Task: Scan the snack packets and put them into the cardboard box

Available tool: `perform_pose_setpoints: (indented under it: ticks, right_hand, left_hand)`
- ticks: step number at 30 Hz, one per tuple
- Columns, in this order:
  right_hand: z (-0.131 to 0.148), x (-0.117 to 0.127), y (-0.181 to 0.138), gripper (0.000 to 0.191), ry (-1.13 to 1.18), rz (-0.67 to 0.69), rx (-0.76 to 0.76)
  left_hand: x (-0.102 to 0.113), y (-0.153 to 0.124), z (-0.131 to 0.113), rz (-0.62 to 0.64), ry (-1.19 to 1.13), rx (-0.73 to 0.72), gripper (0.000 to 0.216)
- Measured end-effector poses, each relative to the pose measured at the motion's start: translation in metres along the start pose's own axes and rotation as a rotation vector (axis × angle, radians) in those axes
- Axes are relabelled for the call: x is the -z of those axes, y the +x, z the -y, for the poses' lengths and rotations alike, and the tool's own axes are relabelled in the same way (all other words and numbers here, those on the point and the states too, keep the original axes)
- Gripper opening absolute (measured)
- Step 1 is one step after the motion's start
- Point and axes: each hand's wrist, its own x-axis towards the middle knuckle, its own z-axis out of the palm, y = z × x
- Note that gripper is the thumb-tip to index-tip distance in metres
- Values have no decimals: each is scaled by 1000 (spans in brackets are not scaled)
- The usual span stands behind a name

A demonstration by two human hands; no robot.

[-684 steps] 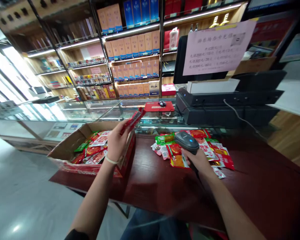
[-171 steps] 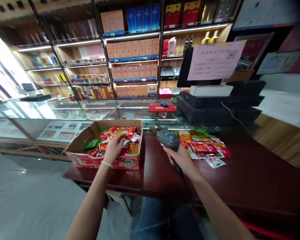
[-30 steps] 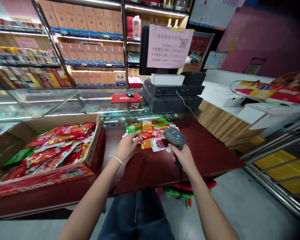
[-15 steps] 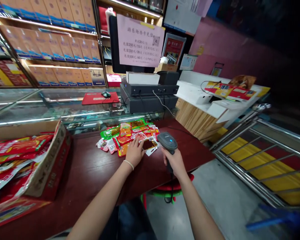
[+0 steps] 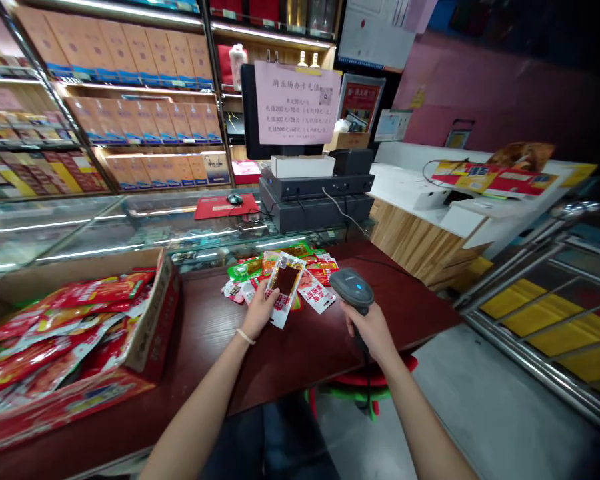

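My left hand (image 5: 261, 311) is closed on a snack packet (image 5: 286, 283), white with red print and a dark brown window, its thumb across the front. The packet is tilted up over a pile of other snack packets (image 5: 247, 268) in green, red and orange. Another white packet (image 5: 317, 292) with red lettering lies on the table just right of it. My right hand (image 5: 371, 327) grips the handle of a dark grey barcode scanner (image 5: 351, 289), which has a small blue light on top. The scanner's head is beside the pile, apart from the held packet.
An open cardboard box (image 5: 153, 340) full of red snack packets stands on the dark red table (image 5: 210, 347) at left. Behind are a glass counter (image 5: 115, 233), a mouse (image 5: 235, 199) and a monitor with a pink notice (image 5: 300, 103). Metal railings (image 5: 535, 327) stand at right.
My left hand, earlier resting on the pile, has taken hold of a white packet and lifted it. My right hand still holds the scanner. The whole view has shifted somewhat.
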Motion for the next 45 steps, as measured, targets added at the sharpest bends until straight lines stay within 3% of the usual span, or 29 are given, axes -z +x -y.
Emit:
perform_pose_setpoints:
  ticks: [4, 7, 10, 13, 16, 21, 28, 31, 35, 37, 40, 43, 45]
  right_hand:
    - [13, -25, -11, 39, 38, 48, -12]
    - [25, -56, -20, 35, 84, 136, -43]
    - [34, -88, -29, 39, 145, 250, -56]
    - [34, -111, -38, 53, 149, 343, -25]
    - [27, -121, -43, 50, 95, 377, 6]
    - [20, -122, -47, 30, 33, 399, -5]
    - [39, -117, -55, 34, 42, 341, -30]
    - [50, -114, -57, 33, 57, 313, 25]
    - [61, -113, -58, 38, 73, 299, 50]
    - [66, -117, -58, 42, 68, 310, 42]
    - [71, -129, -58, 45, 80, 335, 51]
    - [70, -145, -58, 43, 84, 362, 64]
    - [67, -154, -57, 40, 84, 384, 85]
  left_hand:
    - [62, -25, -2, 42, -150, 64, 39]
    - [101, -46, -1, -128, -45, 79, 35]
    - [118, -61, 2, -303, 50, 85, 32]
    - [120, -66, 3, -384, 126, 51, 27]
    - [117, -65, 1, -394, 181, 51, 23]
    - [118, -65, 5, -375, 207, 27, 23]
    - [113, -67, 6, -362, 258, -8, 18]
    - [108, -74, -13, -355, 347, -75, 15]
    - [121, -95, -64, -397, 426, -234, 18]
    - [140, -107, -95, -434, 516, -308, 21]
    - [188, -121, -131, -555, 691, -388, 24]
    - [243, -129, -142, -732, 877, -379, 24]
    - [274, -132, -136, -777, 989, -363, 24]
